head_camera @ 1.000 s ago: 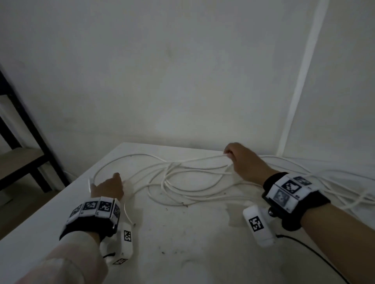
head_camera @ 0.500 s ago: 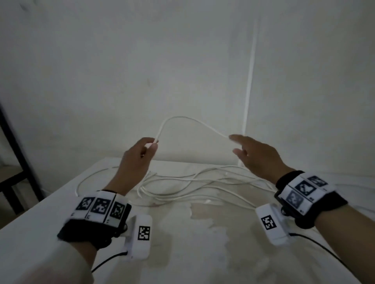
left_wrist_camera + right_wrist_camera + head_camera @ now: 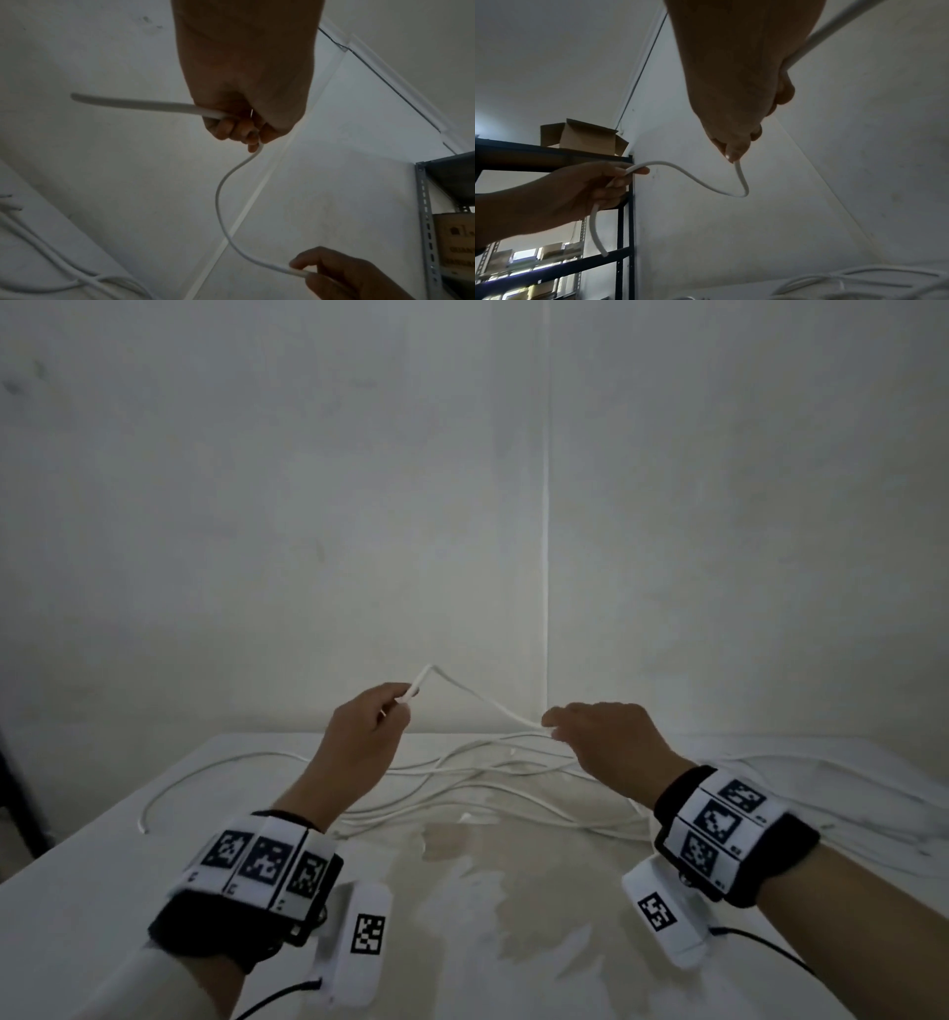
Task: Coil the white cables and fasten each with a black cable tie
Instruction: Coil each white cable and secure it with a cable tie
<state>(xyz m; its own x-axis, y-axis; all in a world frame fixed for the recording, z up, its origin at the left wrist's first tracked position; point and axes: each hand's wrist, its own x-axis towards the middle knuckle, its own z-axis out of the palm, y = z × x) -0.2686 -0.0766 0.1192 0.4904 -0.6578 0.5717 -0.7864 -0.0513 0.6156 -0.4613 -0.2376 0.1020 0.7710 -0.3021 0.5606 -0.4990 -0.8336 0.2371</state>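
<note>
White cable spans between both grips: left hand and right hand each pinch it.

Looks like a storeroom or back room of some small workshop, not a home. Bare white-painted walls, scuffed and marked, meet in a corner at about 12 o'clock with a thin white conduit strip running up it. The work surface is a plain white table with the finish worn through in blotches. Off at 9 o'clock there's a dark slotted-angle metal shelving rack, the bolt-together kind, with an open cardboard box on top and more cartons on the lower shelves. Lighting is dim. A loose heap of white cables is dumped on the table at 12 o'clock.
</note>
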